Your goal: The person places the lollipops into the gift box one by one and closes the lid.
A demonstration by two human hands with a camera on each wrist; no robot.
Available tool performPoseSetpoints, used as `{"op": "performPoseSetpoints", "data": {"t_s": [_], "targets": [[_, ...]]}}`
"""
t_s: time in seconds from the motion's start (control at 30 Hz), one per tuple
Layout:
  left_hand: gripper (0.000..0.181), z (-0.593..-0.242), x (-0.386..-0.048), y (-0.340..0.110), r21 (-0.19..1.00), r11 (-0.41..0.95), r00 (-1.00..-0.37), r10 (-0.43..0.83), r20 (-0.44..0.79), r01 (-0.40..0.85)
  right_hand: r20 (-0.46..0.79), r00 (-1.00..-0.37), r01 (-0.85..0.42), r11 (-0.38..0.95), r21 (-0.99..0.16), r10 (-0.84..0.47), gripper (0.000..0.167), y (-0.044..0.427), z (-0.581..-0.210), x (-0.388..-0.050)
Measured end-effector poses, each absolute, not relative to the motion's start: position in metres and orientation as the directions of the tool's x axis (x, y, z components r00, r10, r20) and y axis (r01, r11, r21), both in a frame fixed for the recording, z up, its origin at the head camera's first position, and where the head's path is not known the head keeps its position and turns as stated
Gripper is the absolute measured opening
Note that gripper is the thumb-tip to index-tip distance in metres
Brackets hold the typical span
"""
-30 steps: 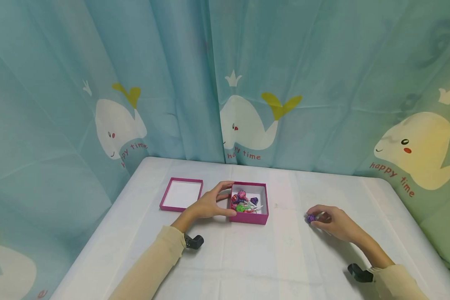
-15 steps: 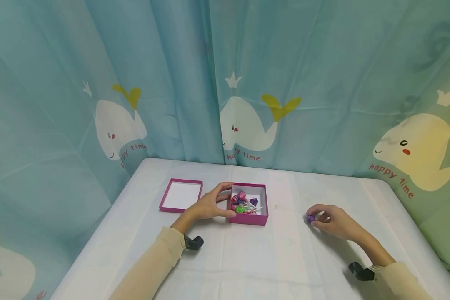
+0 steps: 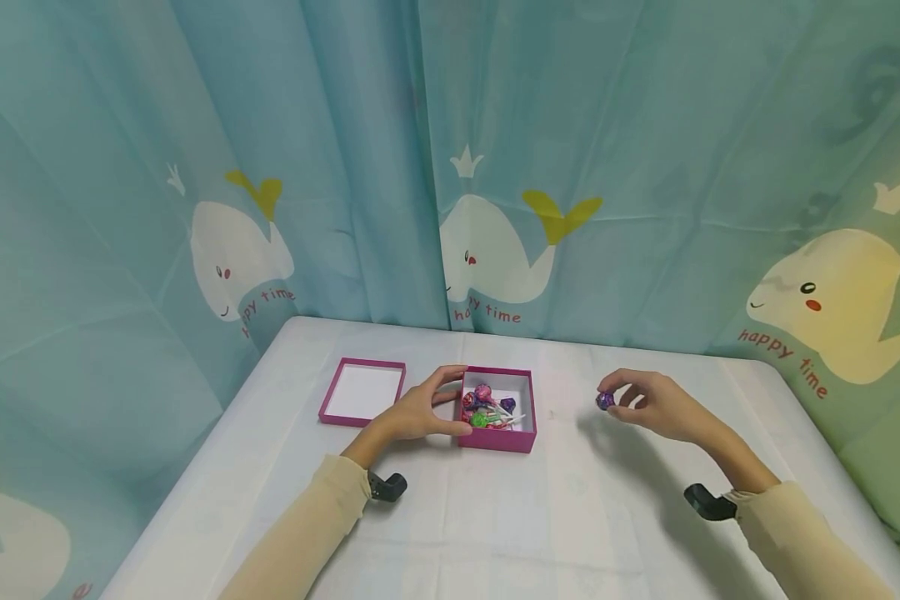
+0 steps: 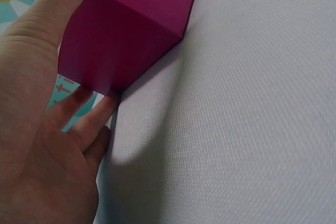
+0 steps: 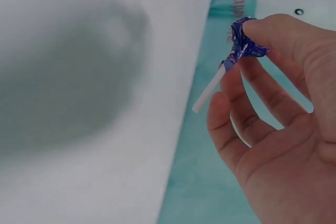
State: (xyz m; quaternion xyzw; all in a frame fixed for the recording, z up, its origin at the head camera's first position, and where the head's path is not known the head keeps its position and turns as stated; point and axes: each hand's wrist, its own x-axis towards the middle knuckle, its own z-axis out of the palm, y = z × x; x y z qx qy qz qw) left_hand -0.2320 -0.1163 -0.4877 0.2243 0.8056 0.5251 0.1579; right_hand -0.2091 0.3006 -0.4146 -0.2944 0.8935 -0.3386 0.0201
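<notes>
My right hand pinches a lollipop in a purple wrapper, raised above the table. In the right wrist view, thumb and fingers hold the lollipop by its wrapped head, and its white stick points down and left. My left hand holds the left side of an uncovered magenta box, thumb at the front corner and fingers toward the back. Inside the box lie several lollipops in red, pink, green and purple wrappers. Up close, the left wrist view shows the magenta box standing on the white cloth.
A magenta-rimmed lid, its white inside facing up, lies left of the box, partly behind my left hand. A white cloth covers the table. Behind the table hangs a blue-green curtain printed with whales.
My right hand has lifted the lollipop off the table and moved it slightly left and away from me. The left hand and the box have stayed in place.
</notes>
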Motion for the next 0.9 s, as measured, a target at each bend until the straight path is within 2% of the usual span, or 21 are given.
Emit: {"op": "performPoseSetpoints", "data": {"t_s": [0.57, 0.9], "targets": [[0.096, -0.485, -0.230, -0.116, 0.915, 0.358, -0.851, 0.524, -0.031, 0.187, 0.084, -0.784, -0.500, 0.547, -0.671, -0.615, 0.024, 0.231, -0.379, -0.239], [0.095, -0.487, -0.232, -0.116, 0.916, 0.358, -0.855, 0.518, -0.032, 0.182, 0.101, -0.748, -0.525, 0.491, -0.695, -0.656, 0.026, 0.192, -0.383, -0.252]]}}
